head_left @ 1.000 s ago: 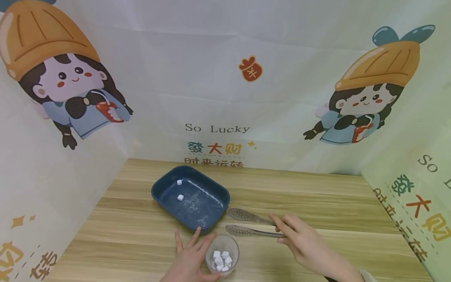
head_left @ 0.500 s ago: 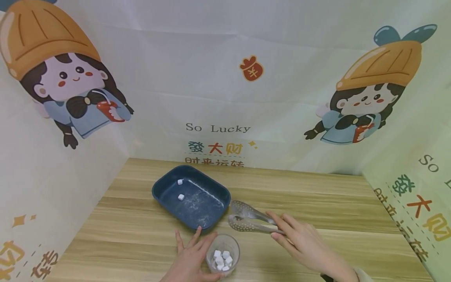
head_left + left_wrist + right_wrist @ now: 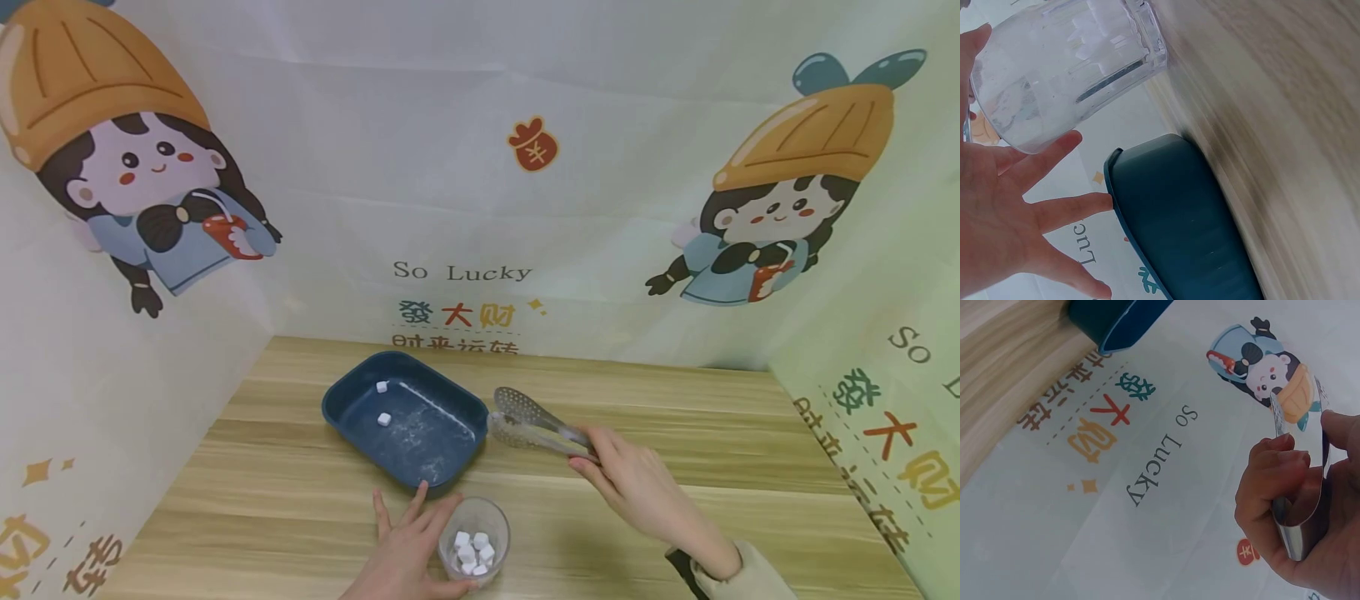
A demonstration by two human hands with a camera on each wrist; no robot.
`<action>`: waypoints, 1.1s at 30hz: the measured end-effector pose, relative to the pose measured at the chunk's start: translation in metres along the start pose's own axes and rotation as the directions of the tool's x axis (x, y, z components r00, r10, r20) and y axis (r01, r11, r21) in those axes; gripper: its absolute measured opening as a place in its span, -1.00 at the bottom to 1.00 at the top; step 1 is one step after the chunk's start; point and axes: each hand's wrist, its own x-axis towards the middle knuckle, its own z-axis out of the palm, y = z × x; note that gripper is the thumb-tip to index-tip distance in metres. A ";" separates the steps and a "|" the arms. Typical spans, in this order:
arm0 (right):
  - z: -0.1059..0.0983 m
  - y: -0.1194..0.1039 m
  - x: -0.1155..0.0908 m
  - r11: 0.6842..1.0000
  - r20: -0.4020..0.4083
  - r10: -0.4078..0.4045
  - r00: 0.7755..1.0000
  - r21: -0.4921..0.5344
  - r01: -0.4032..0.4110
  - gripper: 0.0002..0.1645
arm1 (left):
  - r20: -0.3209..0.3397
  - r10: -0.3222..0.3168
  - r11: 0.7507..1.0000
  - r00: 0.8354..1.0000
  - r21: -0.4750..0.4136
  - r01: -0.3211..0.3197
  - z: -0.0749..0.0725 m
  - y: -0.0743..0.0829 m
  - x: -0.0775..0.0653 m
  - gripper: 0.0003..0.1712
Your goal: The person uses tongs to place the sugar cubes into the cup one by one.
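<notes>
My left hand (image 3: pixel 405 550) holds a clear glass (image 3: pixel 1041 81) between thumb and index finger; several small white cubes (image 3: pixel 467 553) lie in its bottom. Other fingers of that hand are spread, one fingertip at the rim of the dark blue rectangular tray (image 3: pixel 1172 200). Two white cubes, a rear one (image 3: pixel 382 387) and a nearer one (image 3: pixel 384 419), sit in the tray's left part. To the right, my right hand (image 3: pixel 637 483) grips metal tongs (image 3: pixel 525 408) with perforated tips. The tong arms stand apart near the tray's right rim, nothing between them.
A wood-grain tabletop (image 3: pixel 675 417) carries everything. Pale printed cloth (image 3: pixel 360 150) with cartoon figures and lettering stands behind it and along both sides, close behind the tray.
My right hand has raised the tongs and shifted them away from me, from beside the glass to the tray's right rim. Left hand, glass and tray have stayed put.
</notes>
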 end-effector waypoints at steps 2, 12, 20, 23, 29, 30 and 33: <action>0.000 0.002 0.005 1.000 0.001 0.007 1.000 -0.006 -0.007 -0.64 | 0.011 -0.003 1.000 1.000 -0.011 0.004 -0.001 0.000 0.000 0.04; 0.006 0.012 0.047 0.997 -0.041 -0.001 0.999 -0.079 -0.002 -0.60 | 0.073 -0.025 0.999 0.997 -0.044 0.028 -0.004 0.000 0.002 0.05; 0.007 0.019 0.091 0.996 -0.049 0.020 0.999 -0.082 -0.024 -0.57 | 0.094 -0.031 0.998 0.995 -0.055 0.036 -0.007 0.003 0.005 0.06; 0.008 0.019 0.105 0.997 -0.013 0.048 0.999 -0.058 -0.049 -0.53 | 0.102 -0.036 0.997 0.994 -0.063 0.042 -0.007 0.004 0.005 0.06; 0.016 0.018 0.128 0.997 0.016 0.056 0.998 -0.056 -0.055 -0.49 | 0.118 -0.046 0.997 0.992 -0.054 0.052 -0.009 0.004 0.007 0.07; 0.017 0.018 0.130 0.997 0.018 0.052 0.998 -0.060 -0.051 -0.48 | 0.120 -0.046 0.997 0.992 -0.056 0.053 -0.009 0.004 0.007 0.07; 0.023 0.016 0.139 0.996 0.028 0.035 0.999 -0.082 -0.032 -0.46 | 0.123 -0.045 0.996 0.991 -0.066 0.053 -0.009 0.004 0.007 0.07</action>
